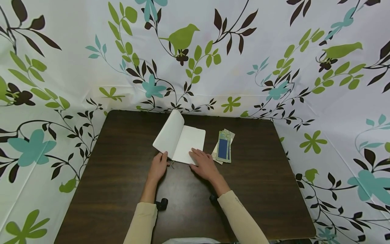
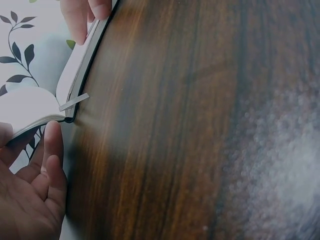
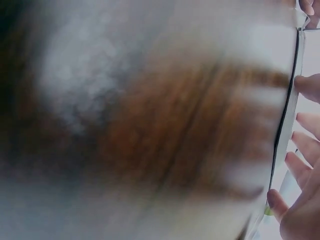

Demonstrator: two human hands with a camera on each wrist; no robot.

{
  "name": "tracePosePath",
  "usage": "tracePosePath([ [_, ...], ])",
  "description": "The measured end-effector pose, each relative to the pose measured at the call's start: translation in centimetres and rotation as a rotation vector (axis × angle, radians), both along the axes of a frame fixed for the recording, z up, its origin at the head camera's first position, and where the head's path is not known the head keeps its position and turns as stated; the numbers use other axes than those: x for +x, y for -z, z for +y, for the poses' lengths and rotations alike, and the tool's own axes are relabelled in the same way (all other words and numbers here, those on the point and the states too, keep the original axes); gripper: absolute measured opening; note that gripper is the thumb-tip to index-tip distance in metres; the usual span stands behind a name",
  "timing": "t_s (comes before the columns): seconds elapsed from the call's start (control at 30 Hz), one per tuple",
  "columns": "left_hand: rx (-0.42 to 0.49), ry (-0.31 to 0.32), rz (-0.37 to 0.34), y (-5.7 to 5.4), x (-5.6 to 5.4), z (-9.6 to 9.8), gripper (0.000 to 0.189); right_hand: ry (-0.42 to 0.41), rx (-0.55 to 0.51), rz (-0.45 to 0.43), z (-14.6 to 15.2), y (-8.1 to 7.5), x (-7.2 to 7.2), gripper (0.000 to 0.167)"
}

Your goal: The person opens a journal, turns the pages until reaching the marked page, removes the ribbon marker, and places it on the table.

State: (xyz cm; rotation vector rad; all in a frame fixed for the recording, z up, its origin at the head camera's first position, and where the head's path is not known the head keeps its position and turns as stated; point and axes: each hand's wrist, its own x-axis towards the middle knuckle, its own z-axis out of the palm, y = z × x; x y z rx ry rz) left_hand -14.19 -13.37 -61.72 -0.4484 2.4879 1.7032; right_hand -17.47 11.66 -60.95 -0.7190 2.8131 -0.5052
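An open notebook (image 1: 190, 142) with blank white pages and a dark cover lies on the table, its left side (image 1: 170, 132) raised at a tilt. My left hand (image 1: 158, 166) grips the lower edge of that raised side, thumb on the page and fingers beneath, as the left wrist view shows. A ribbon bookmark (image 2: 74, 102) sticks out at the spine. On the right page's lower corner rests my right hand (image 1: 204, 164), its fingers spread and fairly straight. Along the notebook's edge, those fingers (image 3: 300, 170) also show in the right wrist view.
Right of the notebook lies a small stack of banknotes (image 1: 220, 157) with a dark blue rectangular item (image 1: 223, 149) on top. The brown wooden table (image 1: 115, 189) meets a leaf-and-bird patterned curtain (image 1: 228, 74) at its back and sides.
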Motion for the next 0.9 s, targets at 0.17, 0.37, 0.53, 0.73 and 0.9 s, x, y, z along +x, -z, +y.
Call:
tracePosePath([
  [0.17, 0.018, 0.007, -0.015, 0.4, 0.4, -0.2, 0.053, -0.011, -0.01, -0.021, 0.2, 0.2, 0.5, 0.059],
  [0.37, 0.013, 0.027, 0.034, 1.3, 0.3, -0.5, 0.058, -0.004, -0.083, -0.037, 0.6, 0.2, 0.6, 0.05],
  [0.53, 0.01, 0.011, 0.025, 0.7, 0.3, -0.3, 0.055, -0.008, -0.075, -0.03, 0.6, 0.2, 0.3, 0.048],
  [0.73, 0.021, 0.001, -0.002, 0.0, 0.4, 0.1, 0.051, 0.0, -0.076, -0.045, 0.5, 0.2, 0.2, 0.049],
  [0.9, 0.02, 0.001, -0.001, 0.1, 0.3, 0.1, 0.05, 0.001, -0.081, -0.048, 0.6, 0.2, 0.2, 0.049],
])
